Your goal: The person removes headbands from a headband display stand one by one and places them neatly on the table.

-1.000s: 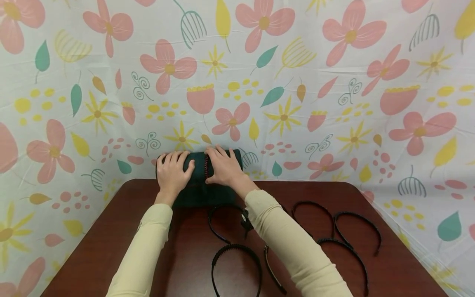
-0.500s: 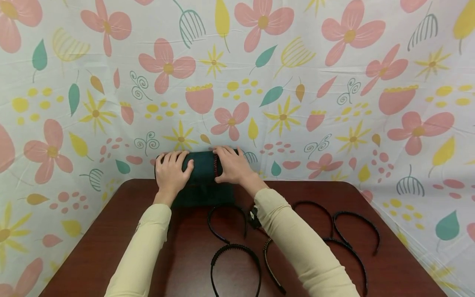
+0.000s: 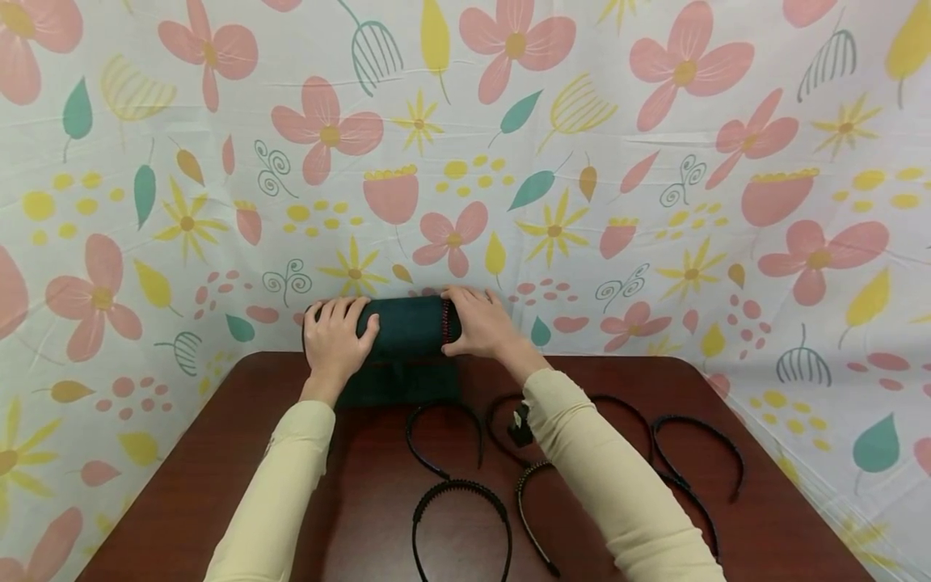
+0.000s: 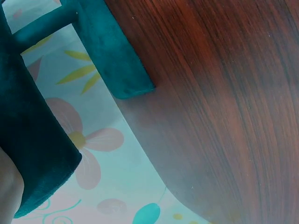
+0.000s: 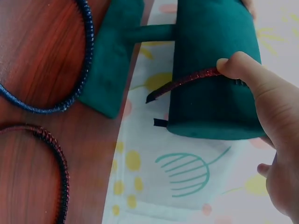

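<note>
A dark green velvet headband stand (image 3: 409,330), a horizontal roll on a post over a flat base (image 3: 400,385), stands at the table's back edge. My left hand (image 3: 336,343) grips the roll's left end, fingers over its top and thumb in front. Near the right end, a sparkly red-and-black headband (image 5: 194,78) lies around the roll, its tips sticking out below. My right hand (image 3: 482,326) pinches this headband between thumb and fingers. In the right wrist view the thumb presses on the band; the other fingers are mostly hidden behind the roll.
Several headbands lie on the brown table (image 3: 371,501), among them a toothed black one (image 3: 460,483) in front, a gold-studded one (image 3: 529,517) and one with a black bow (image 3: 520,427), partly under the right sleeve. A floral cloth (image 3: 465,162) hangs close behind the stand.
My right hand has slid the red-and-black headband rightward along the roll, from near its middle to near its right end. The left hand keeps its place on the left end.
</note>
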Tool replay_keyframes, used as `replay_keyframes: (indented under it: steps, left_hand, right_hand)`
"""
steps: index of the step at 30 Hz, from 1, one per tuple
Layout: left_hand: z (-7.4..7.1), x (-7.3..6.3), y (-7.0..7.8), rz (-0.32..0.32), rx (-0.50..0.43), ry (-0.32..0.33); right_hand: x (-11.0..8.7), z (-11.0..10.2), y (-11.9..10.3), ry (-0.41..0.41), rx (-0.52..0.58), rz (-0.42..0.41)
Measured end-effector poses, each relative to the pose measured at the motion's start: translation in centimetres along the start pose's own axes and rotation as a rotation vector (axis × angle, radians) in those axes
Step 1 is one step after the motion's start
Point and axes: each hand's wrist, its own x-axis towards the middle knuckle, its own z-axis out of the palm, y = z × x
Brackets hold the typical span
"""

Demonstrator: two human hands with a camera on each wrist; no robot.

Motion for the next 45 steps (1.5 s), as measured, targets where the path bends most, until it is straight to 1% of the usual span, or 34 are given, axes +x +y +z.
replay_keyframes:
  steps: [7, 13, 19, 25, 33, 41, 45]
  left_hand:
    - [0.2, 0.2, 0.3, 0.007, -0.004, 0.002]
    - [0.2, 0.3, 0.5, -0.003, -0.016, 0.017]
    - [0.4, 0.0, 0.7, 0.010, -0.012, 0.013]
    - [0.3, -0.1, 0.6, 0.008, -0.015, 0.028]
    - [0.2, -0.1, 0.5, 0.013, -0.018, 0.028]
    - [0.1, -0.1, 0.1, 0.011, -0.015, 0.036]
    - [0.1, -0.2, -0.1, 0.007, -0.007, 0.035]
  right_hand:
    - [-0.7, -0.7, 1.1, -0.035, 0.078, 0.020]
    - [-1.0, -0.9, 1.1, -0.040, 0.073, 0.015]
    - [-1.9, -1.1, 1.8, -0.005, 0.058, 0.007]
    - [-3.4, -1.5, 3.1, 0.035, 0.011, 0.020]
    - [-5.8, -2.3, 4.8, 0.068, 0.030, 0.025]
    - [-8.4, -3.0, 6.3, 0.023, 0.057, 0.055]
    - [-9.6, -3.2, 7.0, 0.020, 0.047, 0.062]
